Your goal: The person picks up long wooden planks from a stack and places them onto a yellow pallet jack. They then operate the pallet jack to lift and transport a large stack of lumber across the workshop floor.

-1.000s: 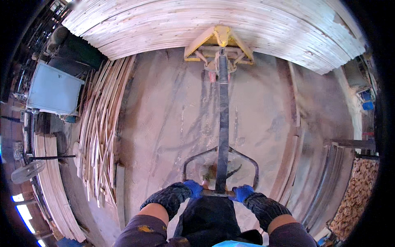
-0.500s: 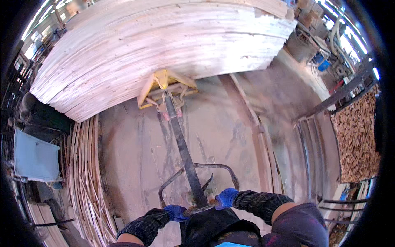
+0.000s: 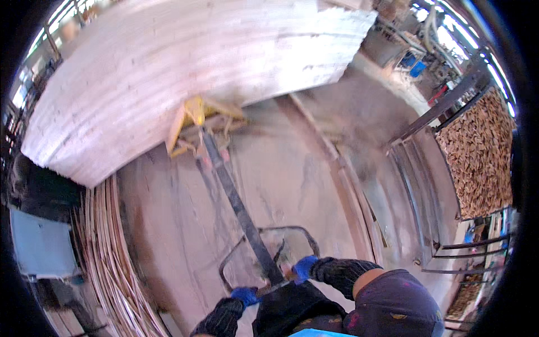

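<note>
A hand pallet truck stands before me, its long dark steering bar [image 3: 240, 209] slanting from my body up to a yellow base [image 3: 195, 111]. My left hand [image 3: 245, 295], in a blue glove, is closed round the left end of the crossbar grip. On the right end, my right hand [image 3: 304, 268], gloved the same way, is closed too. A bent dark metal loop [image 3: 292, 228] sticks out on both sides of the bar. Beyond the yellow base rises a large stack of pale boards [image 3: 185, 62]; the truck's forks are hidden there.
Long thin wood strips [image 3: 106, 247] lie along the floor at left, near a pale blue-grey panel [image 3: 44, 242]. A long rail-like strip [image 3: 331, 160] crosses the floor at right. Further right are a metal frame [image 3: 412, 180] and a dense stack of wood pieces [image 3: 477, 154].
The view has turned, so the board stack and yellow base sit further left and the steering bar slants more. Both hands have kept their hold on the grip.
</note>
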The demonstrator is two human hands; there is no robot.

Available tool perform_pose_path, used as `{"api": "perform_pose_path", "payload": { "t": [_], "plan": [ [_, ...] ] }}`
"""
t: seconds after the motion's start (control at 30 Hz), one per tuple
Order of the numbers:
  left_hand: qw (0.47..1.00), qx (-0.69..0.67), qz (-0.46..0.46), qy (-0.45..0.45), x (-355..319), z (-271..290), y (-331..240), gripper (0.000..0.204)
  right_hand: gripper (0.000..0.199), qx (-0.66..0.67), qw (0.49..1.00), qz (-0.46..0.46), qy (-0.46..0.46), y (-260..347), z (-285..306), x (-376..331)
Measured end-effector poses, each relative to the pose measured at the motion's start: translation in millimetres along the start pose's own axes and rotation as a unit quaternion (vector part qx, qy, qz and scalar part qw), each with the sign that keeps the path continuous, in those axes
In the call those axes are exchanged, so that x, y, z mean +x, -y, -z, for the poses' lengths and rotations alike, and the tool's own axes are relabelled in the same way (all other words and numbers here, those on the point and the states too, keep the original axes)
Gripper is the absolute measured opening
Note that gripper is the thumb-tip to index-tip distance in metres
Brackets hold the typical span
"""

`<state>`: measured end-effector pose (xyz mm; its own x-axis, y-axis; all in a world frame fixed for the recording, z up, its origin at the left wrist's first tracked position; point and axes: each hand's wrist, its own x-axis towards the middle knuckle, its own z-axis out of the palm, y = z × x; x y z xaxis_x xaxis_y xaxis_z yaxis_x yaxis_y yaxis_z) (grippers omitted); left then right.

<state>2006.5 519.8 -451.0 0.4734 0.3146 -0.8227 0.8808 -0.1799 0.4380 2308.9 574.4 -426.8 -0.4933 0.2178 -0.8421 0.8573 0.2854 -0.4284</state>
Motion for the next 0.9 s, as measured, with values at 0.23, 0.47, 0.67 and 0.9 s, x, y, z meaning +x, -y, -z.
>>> {"api": "perform_pose_path", "payload": {
  "t": [0.23,0.47,0.67,0.9],
  "plan": [
    [0.997,0.013,-0.043,0.059,-83,104,-31,0.062,0.053,-0.014,0.998,0.03,-0.058,32,74,-73],
    [0.997,0.013,-0.051,0.054,-18,20,-1,0.059,0.043,0.002,0.996,0.001,-0.084,9,4,-13],
    [0.997,0.06,-0.029,0.032,43,-28,15,0.056,0.034,0.084,0.988,-0.113,-0.065,-8,-32,34],
    [0.999,0.041,0.022,0.007,5,0,2,0.062,0.048,0.007,0.997,-0.045,-0.055,3,-2,3]
  ]
}}
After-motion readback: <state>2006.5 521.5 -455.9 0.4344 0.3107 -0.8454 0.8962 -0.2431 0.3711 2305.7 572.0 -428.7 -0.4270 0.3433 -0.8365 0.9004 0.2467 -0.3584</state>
